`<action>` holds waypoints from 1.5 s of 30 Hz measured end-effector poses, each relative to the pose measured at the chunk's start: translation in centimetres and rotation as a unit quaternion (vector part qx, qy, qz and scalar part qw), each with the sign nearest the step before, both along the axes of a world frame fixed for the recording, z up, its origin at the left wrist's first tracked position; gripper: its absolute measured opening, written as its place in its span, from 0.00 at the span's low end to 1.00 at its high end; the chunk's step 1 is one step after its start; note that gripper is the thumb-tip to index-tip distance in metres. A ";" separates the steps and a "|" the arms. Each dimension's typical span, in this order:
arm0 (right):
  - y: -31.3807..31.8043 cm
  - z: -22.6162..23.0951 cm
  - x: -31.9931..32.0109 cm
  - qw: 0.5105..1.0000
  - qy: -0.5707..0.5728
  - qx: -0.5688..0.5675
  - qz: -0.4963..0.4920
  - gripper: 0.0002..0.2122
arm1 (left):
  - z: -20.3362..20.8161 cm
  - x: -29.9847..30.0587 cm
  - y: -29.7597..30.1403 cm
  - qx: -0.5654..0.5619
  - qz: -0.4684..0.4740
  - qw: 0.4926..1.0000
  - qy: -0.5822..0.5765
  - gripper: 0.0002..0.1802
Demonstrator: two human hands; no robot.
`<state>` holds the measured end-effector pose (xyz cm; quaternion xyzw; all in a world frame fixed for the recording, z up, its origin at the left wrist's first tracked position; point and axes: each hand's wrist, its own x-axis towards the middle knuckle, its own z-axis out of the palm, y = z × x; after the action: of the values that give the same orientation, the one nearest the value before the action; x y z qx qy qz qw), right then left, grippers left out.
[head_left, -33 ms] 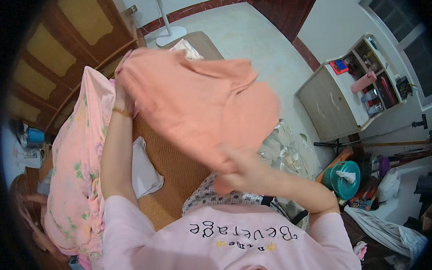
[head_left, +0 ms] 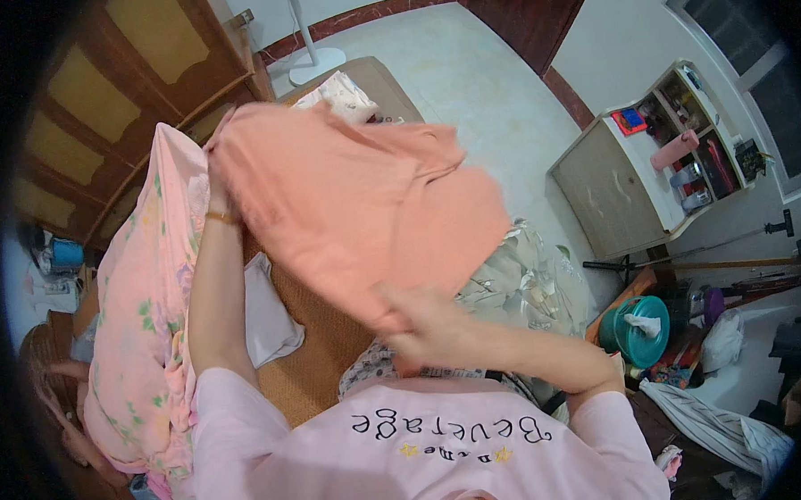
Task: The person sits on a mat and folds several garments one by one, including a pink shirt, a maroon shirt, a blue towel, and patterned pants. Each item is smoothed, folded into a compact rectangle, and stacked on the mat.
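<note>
A peach-coloured shirt [head_left: 354, 207] hangs spread between my two hands above a woven mat [head_left: 308, 348]. My left hand [head_left: 220, 197] is closed on its far left edge, with the fingers mostly hidden behind the cloth. My right hand [head_left: 426, 325] grips the near edge, a little blurred by motion. A short sleeve sticks out at the shirt's right side. Beneath it, beside my left forearm, lies a white folded cloth [head_left: 271, 316] on the mat. A grey-white patterned cloth [head_left: 370, 363] lies close to my body under my right hand.
A pink floral quilt [head_left: 140, 324] is heaped at my left. White folded clothes [head_left: 345, 96] lie at the far end. Shiny pale fabric [head_left: 531, 280] is on the right. Beyond stand a cabinet [head_left: 608, 187], a green bucket [head_left: 636, 331] and a white fan base [head_left: 316, 66].
Both hands have shifted slightly left and the shirt has moved left and toward me with them. More of the folded clothes at the far end shows now.
</note>
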<state>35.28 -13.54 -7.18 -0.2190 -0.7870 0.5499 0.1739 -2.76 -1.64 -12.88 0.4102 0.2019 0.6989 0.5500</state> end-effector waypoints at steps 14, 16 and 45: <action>-3.4 -14.0 -9.1 0.975 0.026 -0.070 0.212 0.11 | -12.7 -11.8 -7.0 -0.263 0.204 0.938 0.096 0.19; 1.7 -15.7 -8.4 0.965 -0.216 0.012 0.148 0.12 | -11.6 -9.8 -8.0 -0.311 0.248 0.894 0.207 0.19; 23.8 -29.7 10.3 0.846 -0.304 -0.177 -0.400 0.12 | -18.3 8.9 -21.7 -0.490 0.402 0.609 0.477 0.09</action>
<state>45.58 10.26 -36.90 -0.6980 -0.5343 0.4684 0.0887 6.15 -23.33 -31.15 0.2321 0.8928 0.3518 0.1588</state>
